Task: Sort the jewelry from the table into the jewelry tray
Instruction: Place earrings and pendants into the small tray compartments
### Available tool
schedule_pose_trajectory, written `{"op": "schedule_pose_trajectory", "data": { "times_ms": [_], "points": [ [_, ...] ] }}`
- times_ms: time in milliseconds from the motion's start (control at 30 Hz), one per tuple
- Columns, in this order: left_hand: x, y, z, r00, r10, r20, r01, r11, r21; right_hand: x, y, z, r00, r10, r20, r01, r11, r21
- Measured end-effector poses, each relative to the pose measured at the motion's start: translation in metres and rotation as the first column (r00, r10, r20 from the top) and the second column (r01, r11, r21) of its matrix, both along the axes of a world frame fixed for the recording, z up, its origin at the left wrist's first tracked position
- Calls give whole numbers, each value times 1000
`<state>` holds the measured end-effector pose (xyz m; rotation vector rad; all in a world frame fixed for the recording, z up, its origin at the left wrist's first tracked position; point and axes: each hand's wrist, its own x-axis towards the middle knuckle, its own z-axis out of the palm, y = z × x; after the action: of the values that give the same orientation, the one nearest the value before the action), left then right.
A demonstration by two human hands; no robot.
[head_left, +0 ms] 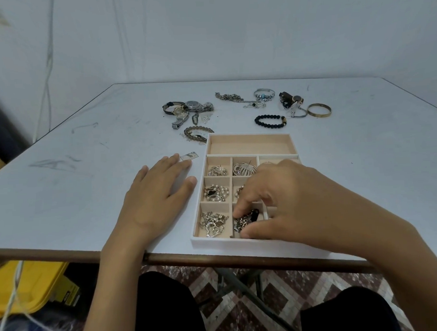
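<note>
A beige jewelry tray (248,135) with several small compartments and one long bare one at the back sits near the table's front edge. My right hand (286,200) reaches into the front middle compartment, and its forefinger and thumb pinch a dark chain piece (247,219). My left hand (161,193) rests flat on the table just left of the tray. Loose jewelry lies beyond the tray: watches (185,109), a beaded bracelet (197,133), a black bead bracelet (270,121), a gold bangle (319,110), a chain (230,97).
A small metal tag (189,156) lies by my left fingertips. The table's brown front edge (191,259) is close to my body. A yellow box (30,286) stands on the floor at the left. A white wall rises behind the table.
</note>
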<state>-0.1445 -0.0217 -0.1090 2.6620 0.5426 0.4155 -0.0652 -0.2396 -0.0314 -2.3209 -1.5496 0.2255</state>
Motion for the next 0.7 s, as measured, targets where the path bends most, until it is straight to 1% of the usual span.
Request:
{"op": "schedule_pose_trajectory", "data": {
  "times_ms": [200,567,700],
  "points": [
    [0,0,0,1000,-4,-5,4,1000,10,-4,0,3,999,-4,47,6,999,-44],
    [0,-1,2,1000,-1,-19,2,1000,13,-3,2,5,997,-2,74,6,999,-47],
    [-1,-1,2,1000,-1,-17,1,1000,8,-6,4,5,992,2,126,6,998,-64]
  ]
}}
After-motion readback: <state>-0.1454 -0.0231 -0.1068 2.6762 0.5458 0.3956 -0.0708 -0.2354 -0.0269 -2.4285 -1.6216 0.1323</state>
